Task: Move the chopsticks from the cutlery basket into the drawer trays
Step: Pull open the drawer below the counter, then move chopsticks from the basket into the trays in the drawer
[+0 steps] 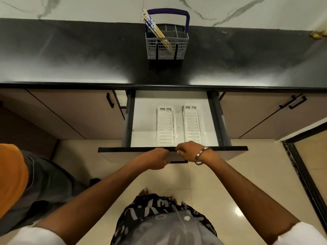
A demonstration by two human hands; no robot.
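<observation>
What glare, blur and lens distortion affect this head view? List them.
Head view: pale glare washes the dark countertop either side of the cutlery basket; a bright spot reflects off the floor tiles; wide-angle bending bows the counter edge and cabinets; the chopsticks look slightly soft.

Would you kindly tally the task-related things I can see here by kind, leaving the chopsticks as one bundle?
Cutlery basket: 1
Chopstick bundle: 1 (sticks too close together to count singly)
White drawer trays: 2
Open drawer: 1
Hands on the drawer front, left hand and right hand: 2
Total: 7
</observation>
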